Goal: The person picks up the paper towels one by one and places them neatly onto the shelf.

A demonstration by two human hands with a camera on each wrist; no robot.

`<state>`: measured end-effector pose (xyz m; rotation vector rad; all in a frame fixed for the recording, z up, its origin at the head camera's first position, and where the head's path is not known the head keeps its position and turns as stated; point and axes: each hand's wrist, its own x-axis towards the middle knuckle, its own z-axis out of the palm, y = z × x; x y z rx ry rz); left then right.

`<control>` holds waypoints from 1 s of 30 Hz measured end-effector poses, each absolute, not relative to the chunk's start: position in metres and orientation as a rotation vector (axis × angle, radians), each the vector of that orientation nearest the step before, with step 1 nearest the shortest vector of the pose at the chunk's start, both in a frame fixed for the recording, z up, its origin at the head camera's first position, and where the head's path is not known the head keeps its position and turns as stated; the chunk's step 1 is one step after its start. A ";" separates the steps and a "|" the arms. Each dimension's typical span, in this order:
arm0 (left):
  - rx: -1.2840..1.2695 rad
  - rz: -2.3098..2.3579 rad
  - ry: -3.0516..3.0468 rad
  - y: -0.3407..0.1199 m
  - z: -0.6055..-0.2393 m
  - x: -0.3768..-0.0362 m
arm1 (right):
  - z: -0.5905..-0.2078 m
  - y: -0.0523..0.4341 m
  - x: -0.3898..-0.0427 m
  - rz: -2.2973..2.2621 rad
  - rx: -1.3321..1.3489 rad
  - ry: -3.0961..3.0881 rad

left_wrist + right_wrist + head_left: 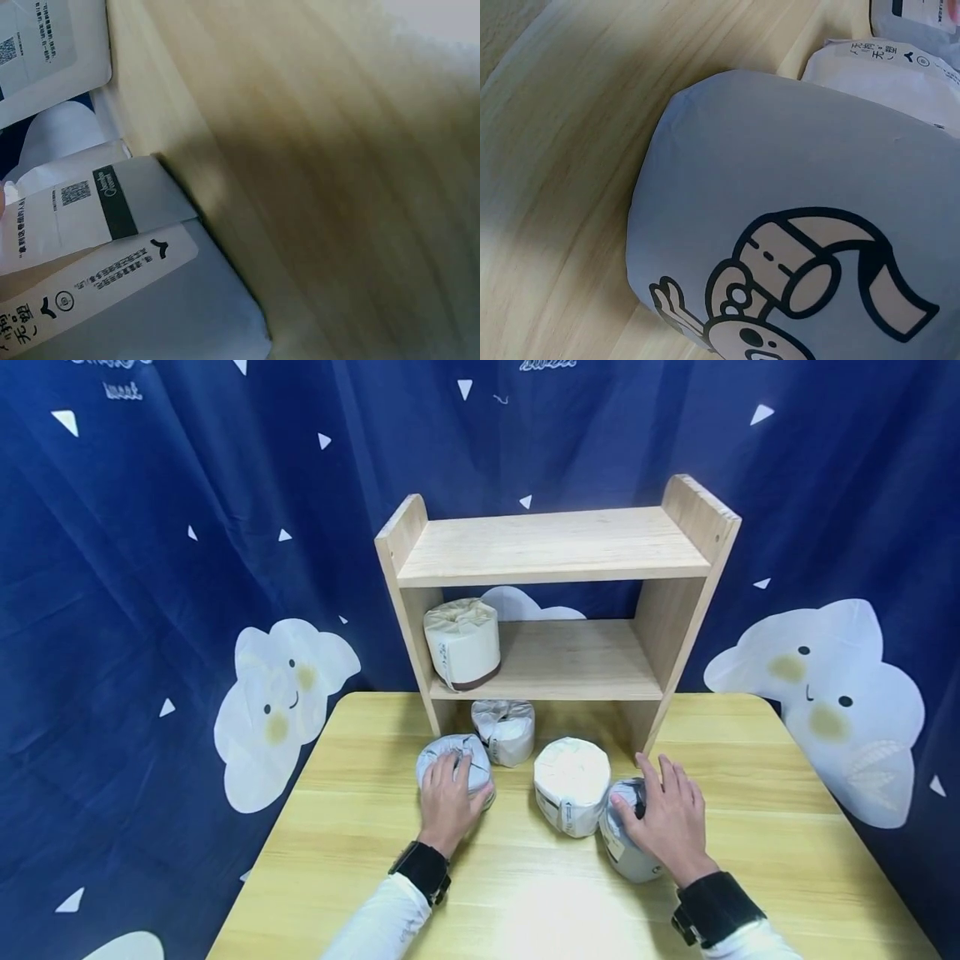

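My left hand [446, 806] grips a grey-wrapped toilet paper roll [476, 764] from above, near the shelf's left foot. Its fingers lie over the top and the thumb is at the right side. In the left wrist view, a grey-blue wrapper [202, 292] shows printed labels. My right hand [671, 818] holds another grey-wrapped toilet paper roll [628, 858], thumb on its near left and fingers over the far side. A cartoon print covers that roll's wrapper [742, 157] in the right wrist view. Right beside it stands a white-wrapped toilet paper roll [573, 768].
A two-tier wooden shelf [555, 547] stands at the table's back. On its middle board, at the left, sits a cream-wrapped roll [465, 643]. A smaller white roll [513, 735] stands below that board. A blue curtain [187, 568] hangs behind the table [360, 827].
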<state>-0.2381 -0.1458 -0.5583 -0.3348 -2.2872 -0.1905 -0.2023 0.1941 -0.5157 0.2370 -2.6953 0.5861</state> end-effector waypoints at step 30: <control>-0.407 -0.198 -2.210 -0.149 -0.563 -0.236 | -0.513 0.204 -0.197 0.537 0.219 -2.667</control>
